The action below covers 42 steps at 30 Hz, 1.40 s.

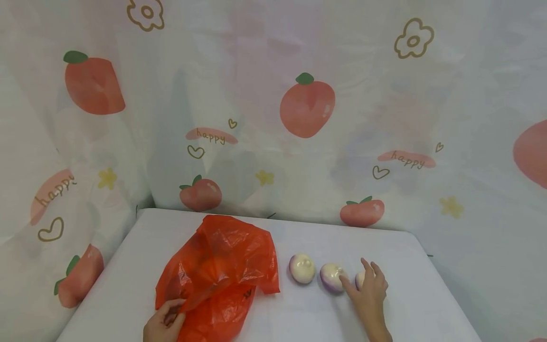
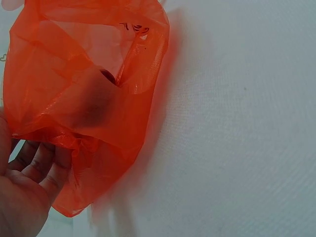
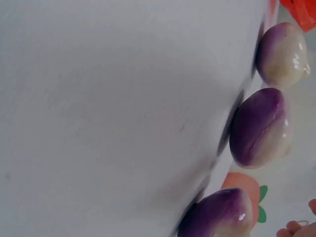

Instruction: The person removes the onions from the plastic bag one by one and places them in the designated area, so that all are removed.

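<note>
Purple-white bulbs point(image 1: 331, 278) sit in a row beside the red plastic bag point(image 1: 226, 256), probably firm but slick, so cup their sides. Right hand point(image 1: 369, 290) is spread by the end one; left hand point(image 1: 162, 322) pinches the bag's edge.

Facing you, behind the white table point(image 1: 427, 294), hangs a pale curtain point(image 1: 256, 95), perhaps cloth, printed with red fruit point(image 1: 307, 111), brown hearts point(image 1: 195, 152), flowers point(image 1: 413, 42) and "happy" lettering point(image 1: 210, 136) on pink strokes point(image 1: 232, 139).

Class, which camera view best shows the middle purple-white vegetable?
Right wrist: the middle vegetable appears large and whole. The head view shows it smaller, partly covered by the right hand; left wrist omits it.
</note>
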Available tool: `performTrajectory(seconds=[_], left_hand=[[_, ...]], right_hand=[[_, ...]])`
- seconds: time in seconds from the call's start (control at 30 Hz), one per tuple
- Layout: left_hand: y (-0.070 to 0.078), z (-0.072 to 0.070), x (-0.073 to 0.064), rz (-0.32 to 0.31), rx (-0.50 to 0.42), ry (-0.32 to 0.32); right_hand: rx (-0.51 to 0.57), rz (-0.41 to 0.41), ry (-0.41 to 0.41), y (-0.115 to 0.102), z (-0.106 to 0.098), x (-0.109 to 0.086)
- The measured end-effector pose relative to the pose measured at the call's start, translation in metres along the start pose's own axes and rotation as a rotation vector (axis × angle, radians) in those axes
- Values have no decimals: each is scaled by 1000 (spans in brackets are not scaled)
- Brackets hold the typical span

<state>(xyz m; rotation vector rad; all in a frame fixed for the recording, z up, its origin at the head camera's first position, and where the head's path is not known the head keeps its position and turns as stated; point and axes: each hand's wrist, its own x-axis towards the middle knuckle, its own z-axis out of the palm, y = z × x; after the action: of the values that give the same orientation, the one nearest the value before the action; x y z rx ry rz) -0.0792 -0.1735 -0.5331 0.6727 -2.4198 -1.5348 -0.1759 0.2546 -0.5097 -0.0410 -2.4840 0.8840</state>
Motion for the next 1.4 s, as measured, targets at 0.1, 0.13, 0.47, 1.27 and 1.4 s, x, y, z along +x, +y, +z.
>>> performTrajectory(seconds=[0.1, 0.13, 0.47, 1.27, 1.4], left_hand=[[1, 1, 0, 1, -6, 14], [1, 1, 0, 3, -8, 15], [3, 0, -2, -2, -1, 3], [4, -4, -4, 20, 1, 27], [5, -4, -4, 31, -14, 36]], right_hand=[[99, -22, -1, -11, 4, -2], [117, -24, -9, -15, 6, -2], [195, -74, -57, -44, 23, -14], [494, -245, -360, -87, 54, -40], [492, -351, -406, -93, 59, -44]])
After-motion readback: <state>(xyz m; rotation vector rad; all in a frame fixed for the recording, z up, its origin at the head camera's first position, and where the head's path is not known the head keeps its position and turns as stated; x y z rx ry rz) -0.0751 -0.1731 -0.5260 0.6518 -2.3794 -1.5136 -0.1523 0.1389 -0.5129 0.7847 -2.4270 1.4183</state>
